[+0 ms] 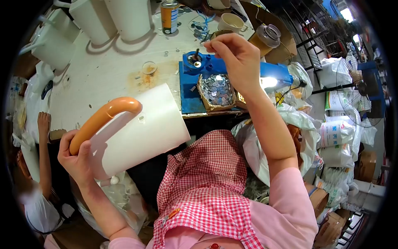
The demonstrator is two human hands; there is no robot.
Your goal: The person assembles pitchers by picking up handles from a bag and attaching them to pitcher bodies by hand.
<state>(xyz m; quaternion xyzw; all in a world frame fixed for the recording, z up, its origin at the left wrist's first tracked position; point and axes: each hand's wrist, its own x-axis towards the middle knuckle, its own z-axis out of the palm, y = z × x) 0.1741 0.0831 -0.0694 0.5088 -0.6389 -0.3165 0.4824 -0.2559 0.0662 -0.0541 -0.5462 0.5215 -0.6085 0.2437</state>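
Head view: a left hand [77,162] grips an orange handle [100,115] against a white container [147,128], near left; the right hand [239,60], fingers curled, contents unclear, hovers by a blue device [275,72]. Handle fitting appears underway; next calls for steady alignment.

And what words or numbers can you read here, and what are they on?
"聚丙烯": on the white sack at right; its smaller print is too blurred to read.
The spray can: label too small to read.
The cardboard box, lower right: marks too blurred.
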